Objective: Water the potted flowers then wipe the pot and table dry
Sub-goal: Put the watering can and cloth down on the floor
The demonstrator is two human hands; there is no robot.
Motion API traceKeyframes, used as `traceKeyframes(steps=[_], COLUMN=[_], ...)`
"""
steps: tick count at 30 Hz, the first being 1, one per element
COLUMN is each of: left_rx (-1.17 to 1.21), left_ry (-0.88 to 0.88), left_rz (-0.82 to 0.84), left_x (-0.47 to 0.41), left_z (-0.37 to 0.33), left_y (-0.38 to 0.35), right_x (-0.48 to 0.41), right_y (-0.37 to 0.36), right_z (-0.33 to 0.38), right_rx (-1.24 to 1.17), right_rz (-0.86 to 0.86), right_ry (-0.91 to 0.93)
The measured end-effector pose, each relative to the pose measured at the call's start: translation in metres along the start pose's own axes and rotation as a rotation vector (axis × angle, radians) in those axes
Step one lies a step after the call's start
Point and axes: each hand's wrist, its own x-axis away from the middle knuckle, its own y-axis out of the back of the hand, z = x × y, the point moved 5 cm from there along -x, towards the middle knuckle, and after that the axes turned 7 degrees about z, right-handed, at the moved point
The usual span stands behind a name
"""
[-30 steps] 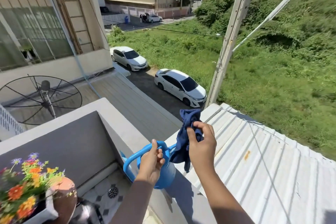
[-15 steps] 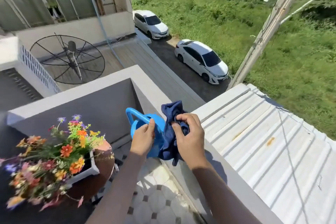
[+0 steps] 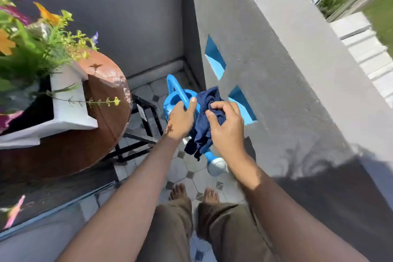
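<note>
Since a moment ago they've swung away from the ledge, left hand [image 3: 180, 120] wrapped round the watering can [image 3: 180, 100] handle, right hand [image 3: 226, 125] pinching the cloth [image 3: 204, 125], so carry it level to the flower pot [image 3: 70, 100] on the worktop [image 3: 102, 125].

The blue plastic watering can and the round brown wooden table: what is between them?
In the head view, the table's black metal frame and grey tiled floor lie between the watering can and the table.
</note>
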Motion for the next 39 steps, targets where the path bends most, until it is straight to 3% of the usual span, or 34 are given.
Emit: traceKeyframes(steps=[6,13,18,22,27,33,36,38,39], left_rx=[-0.080,-0.262,-0.177,-0.272,0.007,-0.180,-0.293,-0.100,0.033], left_ry=[0.053,0.005,0.078,0.166,0.125,0.153,0.116,0.036,0.002], left_rz=[0.000,0.024,0.119,0.175,0.193,0.337,0.222,0.102,0.122], left_x=[-0.152,-0.284,-0.339,-0.364,-0.379,-0.362,-0.355,-0.347,-0.340], left_z=[0.129,0.203,0.232,0.253,0.261,0.259,0.239,0.213,0.201], left_y=[-0.058,-0.086,-0.097,-0.103,-0.108,-0.106,-0.085,-0.068,-0.064], right_x=[-0.063,-0.134,-0.169,-0.192,-0.205,-0.213,-0.216,-0.217,-0.218], right_y=[-0.109,-0.186,-0.215,-0.225,-0.234,-0.246,-0.250,-0.249,-0.247], right_z=[-0.156,-0.265,-0.304,-0.322,-0.325,-0.335,-0.335,-0.332,-0.329], right_rx=[0.017,0.054,0.020,-0.001,-0.015,0.002,-0.018,-0.044,-0.065], right_rz=[0.051,0.024,0.045,0.034,0.050,0.107,0.128,0.126,0.128], right_ry=[-0.005,0.048,0.044,0.046,0.100,0.141,0.148,0.168,0.183])
